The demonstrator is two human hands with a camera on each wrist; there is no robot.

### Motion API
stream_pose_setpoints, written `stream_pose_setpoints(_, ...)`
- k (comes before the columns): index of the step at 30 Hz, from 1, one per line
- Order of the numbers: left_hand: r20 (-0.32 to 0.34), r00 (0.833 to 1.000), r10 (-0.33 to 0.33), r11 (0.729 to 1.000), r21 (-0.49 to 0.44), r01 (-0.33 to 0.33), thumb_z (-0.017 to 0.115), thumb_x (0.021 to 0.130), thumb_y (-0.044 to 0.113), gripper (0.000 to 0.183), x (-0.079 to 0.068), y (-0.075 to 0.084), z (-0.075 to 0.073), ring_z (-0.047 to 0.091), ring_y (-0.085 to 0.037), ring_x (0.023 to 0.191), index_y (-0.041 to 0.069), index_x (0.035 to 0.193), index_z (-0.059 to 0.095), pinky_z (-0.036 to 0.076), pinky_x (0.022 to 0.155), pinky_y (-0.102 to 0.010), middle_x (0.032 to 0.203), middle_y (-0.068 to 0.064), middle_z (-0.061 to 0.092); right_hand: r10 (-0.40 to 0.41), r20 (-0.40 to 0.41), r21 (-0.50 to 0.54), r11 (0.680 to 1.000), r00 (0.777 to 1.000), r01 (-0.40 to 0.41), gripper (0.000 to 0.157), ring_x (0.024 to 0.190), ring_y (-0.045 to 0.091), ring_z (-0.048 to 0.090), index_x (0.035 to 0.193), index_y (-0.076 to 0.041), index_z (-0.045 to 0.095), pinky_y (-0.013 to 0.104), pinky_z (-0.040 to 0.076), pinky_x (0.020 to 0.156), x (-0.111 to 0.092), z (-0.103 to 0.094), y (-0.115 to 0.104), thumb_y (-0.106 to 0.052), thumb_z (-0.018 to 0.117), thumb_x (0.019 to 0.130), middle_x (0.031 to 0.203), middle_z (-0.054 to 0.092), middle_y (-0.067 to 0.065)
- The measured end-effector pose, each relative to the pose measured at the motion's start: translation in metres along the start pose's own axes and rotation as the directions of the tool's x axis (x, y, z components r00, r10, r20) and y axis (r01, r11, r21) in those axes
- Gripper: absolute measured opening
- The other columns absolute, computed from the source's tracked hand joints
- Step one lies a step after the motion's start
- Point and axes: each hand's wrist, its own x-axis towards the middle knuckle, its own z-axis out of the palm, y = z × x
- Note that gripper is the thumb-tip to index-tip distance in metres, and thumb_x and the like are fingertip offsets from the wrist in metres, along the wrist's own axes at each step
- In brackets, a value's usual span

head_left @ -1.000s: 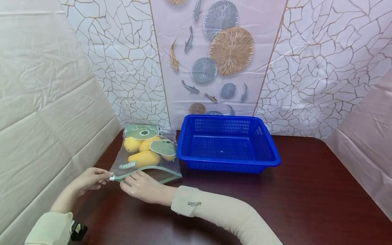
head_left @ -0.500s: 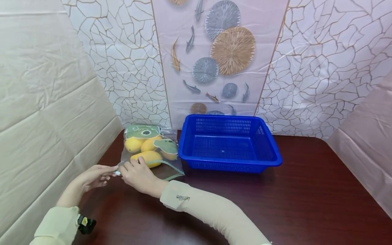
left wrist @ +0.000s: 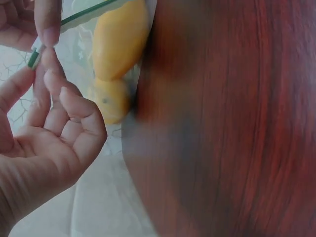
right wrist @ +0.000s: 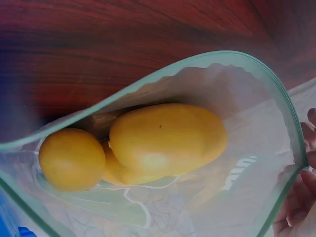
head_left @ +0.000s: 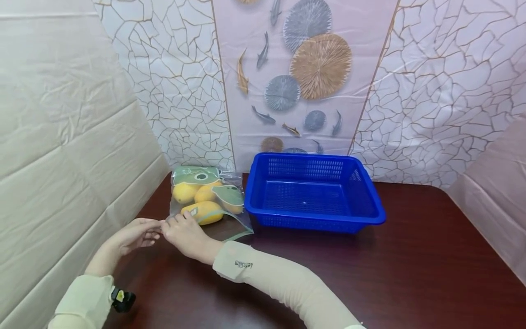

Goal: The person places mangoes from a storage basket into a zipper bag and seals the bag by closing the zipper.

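Note:
A clear zip bag [head_left: 231,195] with green print lies at the left of the table, several yellow mangoes [head_left: 208,213] inside. Thumb and finger of my left hand [head_left: 137,236] pinch the bag's near left corner, where the green zip strip [left wrist: 33,58] ends in the left wrist view. Close beside it, my right hand [head_left: 186,236] grips the zip edge at the same corner; its fingertips partly hide the slider. The right wrist view looks into the bag's gaping mouth [right wrist: 222,58], past the green rims, onto the mangoes [right wrist: 168,140].
A blue plastic basket [head_left: 314,221] with slotted walls stands right of the bag, close to its side. Dark red wood table [head_left: 411,256] extends to the right and front. Cloth walls [head_left: 82,137] rise at the left, back and right.
My right hand has come out from the bag's mouth and moved left to the corner, meeting the left hand. Both hands have lifted that corner slightly away; the slider is now covered.

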Motion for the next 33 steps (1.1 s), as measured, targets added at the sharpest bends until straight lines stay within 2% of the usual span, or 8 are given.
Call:
stream_pose_setpoints(3,-0.088,0.985,0.147,0.969,0.211,-0.126,0.043,0.099,0.025,0.027,0.0,-0.001,0.006,0.057,-0.004,0.069,0.01,0.092,0.064,0.049,0.062,-0.023,0.074,0.007,0.061,-0.016,0.025,0.009,1.0,1.0,0.016,0.013,0.075,0.003,0.058,0.088,-0.025,0.065,0.019,0.041,0.068,0.001,0.001,0.002,-0.021,0.054,0.092,0.081,0.064,-0.014)
stream_pose_setpoints(5,-0.129,0.944,0.302,0.902,0.359,-0.24,0.044,0.099,0.02,0.024,0.001,-0.003,0.01,0.054,-0.004,0.068,0.001,0.099,0.058,0.048,0.061,-0.023,0.075,0.003,0.057,-0.022,0.035,0.022,1.0,0.999,0.021,0.014,0.073,0.004,0.058,0.086,-0.024,0.065,0.017,0.043,0.065,0.002,0.001,0.004,-0.019,0.054,0.092,0.08,0.063,-0.013)
stream_pose_setpoints(7,-0.14,0.868,0.477,0.802,0.473,-0.364,0.05,0.095,0.008,0.018,0.003,-0.006,0.015,0.051,-0.002,0.072,-0.005,0.106,0.055,0.047,0.062,-0.022,0.079,-0.001,0.055,-0.027,0.043,0.031,0.999,0.999,0.025,0.014,0.072,0.004,0.057,0.085,-0.023,0.065,0.016,0.045,0.063,0.002,0.002,0.004,-0.018,0.054,0.092,0.079,0.063,-0.012)
stream_pose_setpoints(13,-0.07,0.553,0.83,0.433,0.707,-0.559,0.07,0.066,-0.016,0.034,0.008,-0.01,0.021,0.052,0.003,0.093,-0.002,0.098,0.067,0.041,0.078,-0.009,0.096,-0.013,0.061,-0.014,0.1,0.118,0.993,0.995,0.002,0.007,0.074,0.004,0.059,0.09,-0.02,0.066,0.015,0.048,0.062,0.002,0.001,0.004,-0.021,0.059,0.089,0.086,0.065,-0.01)
stream_pose_setpoints(18,0.045,0.427,0.903,0.19,0.85,-0.491,0.077,0.056,-0.014,0.029,0.012,-0.007,0.021,0.058,-0.016,0.085,0.005,0.075,0.069,0.037,0.082,-0.009,0.084,-0.007,0.069,0.022,0.157,0.197,0.979,0.987,-0.053,0.012,0.074,0.004,0.06,0.091,-0.018,0.064,0.013,0.048,0.057,0.001,-0.001,0.006,-0.029,0.063,0.086,0.084,0.064,-0.009)
stream_pose_setpoints(21,0.136,0.399,0.907,0.085,0.868,-0.489,0.078,0.054,-0.013,0.03,0.013,-0.006,0.019,0.06,-0.02,0.079,0.006,0.075,0.068,0.04,0.078,-0.017,0.081,-0.005,0.068,0.009,0.144,0.176,0.984,0.989,-0.035,0.008,0.072,0.004,0.059,0.089,-0.019,0.064,0.014,0.047,0.055,-0.001,-0.002,0.007,-0.025,0.059,0.088,0.082,0.064,-0.01)
stream_pose_setpoints(24,0.184,0.4,0.898,0.038,0.872,-0.488,0.077,0.054,-0.011,0.031,0.013,-0.007,0.017,0.06,-0.018,0.077,0.007,0.077,0.067,0.042,0.074,-0.023,0.079,-0.003,0.068,-0.018,0.114,0.121,0.993,0.993,0.004,0.01,0.072,0.004,0.06,0.089,-0.021,0.064,0.015,0.047,0.054,-0.002,-0.002,0.007,-0.021,0.055,0.091,0.081,0.064,-0.01)
stream_pose_setpoints(33,0.184,0.453,0.873,0.047,0.89,-0.453,0.076,0.059,-0.009,0.028,0.008,-0.014,0.012,0.061,-0.017,0.072,0.009,0.077,0.065,0.045,0.069,-0.024,0.075,0.0,0.066,-0.062,-0.059,-0.028,0.998,0.996,0.06,0.018,0.066,0.002,0.058,0.083,-0.026,0.063,0.015,0.045,0.055,-0.005,0.005,0.002,-0.016,0.051,0.092,0.074,0.062,-0.013)
